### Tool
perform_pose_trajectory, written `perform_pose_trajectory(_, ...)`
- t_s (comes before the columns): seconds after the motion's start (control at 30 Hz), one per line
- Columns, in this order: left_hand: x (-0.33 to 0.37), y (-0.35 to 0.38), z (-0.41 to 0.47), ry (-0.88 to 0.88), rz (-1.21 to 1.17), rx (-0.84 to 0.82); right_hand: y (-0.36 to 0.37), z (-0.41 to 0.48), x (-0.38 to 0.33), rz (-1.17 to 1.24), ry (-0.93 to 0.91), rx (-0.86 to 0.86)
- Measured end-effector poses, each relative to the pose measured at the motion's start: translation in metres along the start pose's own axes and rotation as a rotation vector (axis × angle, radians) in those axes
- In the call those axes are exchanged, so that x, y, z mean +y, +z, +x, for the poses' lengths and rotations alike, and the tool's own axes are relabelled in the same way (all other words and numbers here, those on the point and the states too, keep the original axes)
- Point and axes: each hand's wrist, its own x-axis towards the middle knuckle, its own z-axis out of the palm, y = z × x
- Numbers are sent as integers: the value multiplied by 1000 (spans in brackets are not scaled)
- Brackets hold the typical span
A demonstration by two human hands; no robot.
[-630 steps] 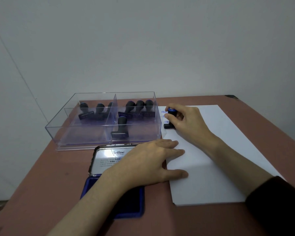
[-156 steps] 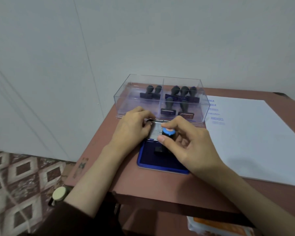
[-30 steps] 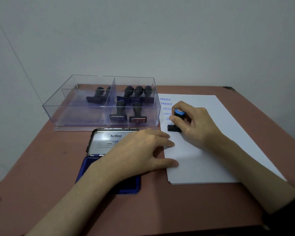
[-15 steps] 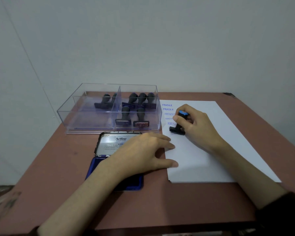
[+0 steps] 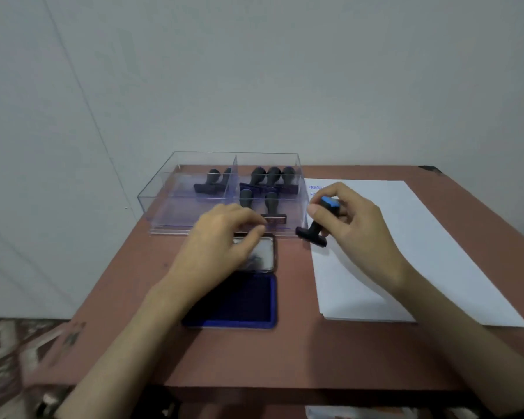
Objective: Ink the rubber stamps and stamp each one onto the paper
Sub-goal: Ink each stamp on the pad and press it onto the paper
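The right hand grasps a tilted stamp above the paper's left edge. To its left, the left hand, fingers loosely curled, rests on the open ink pad's lid, before the clear tray.

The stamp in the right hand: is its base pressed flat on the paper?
No. The stamp is tilted in the right hand, base lifted clear at the paper's left edge.
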Motion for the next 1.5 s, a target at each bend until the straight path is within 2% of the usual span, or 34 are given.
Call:
perform_pose_trajectory(0.17,-30,-17,-19,-205,190,85,44,-20,-18,-58,-141,-176)
perform_pose_trajectory(0.33,-37,-18,-29,-309,217,74,69,-27,-23,-160,-239,-291)
perform_pose_trajectory(0.73,-41,-14,-29,-317,242,49,83,-31,-23,-214,-368,-276)
perform_pose_trajectory(1.5,-41,-13,-24,-299,229,75,84,-33,-18,-268,-443,-283)
